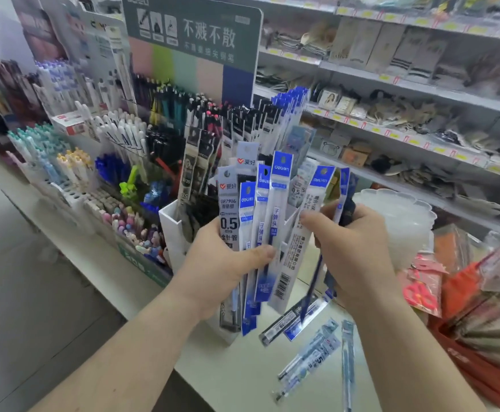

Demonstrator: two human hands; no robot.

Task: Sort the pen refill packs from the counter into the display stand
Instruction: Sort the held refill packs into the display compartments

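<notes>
A fan of long, narrow plastic pen refill packs with blue and grey header cards (260, 221) is grasped at the centre of the frame by the left hand (222, 263), the thumb pressed across their fronts. Just to the right, a second, smaller bunch of blue-topped refill packs (321, 203) is pinched by the curled fingers of the right hand (353, 248). Both bunches are held upright in front of the white compartmented display stand (170, 224), in which further packs are stood on end. At lower centre and lower right, several loose clear-and-blue refill packs (311, 352) are seen lying flat on the pale counter (228, 370). Rows of pens in racks (118, 138) are seen at the left, and stocked white shelves (406, 93) at the upper right.
</notes>
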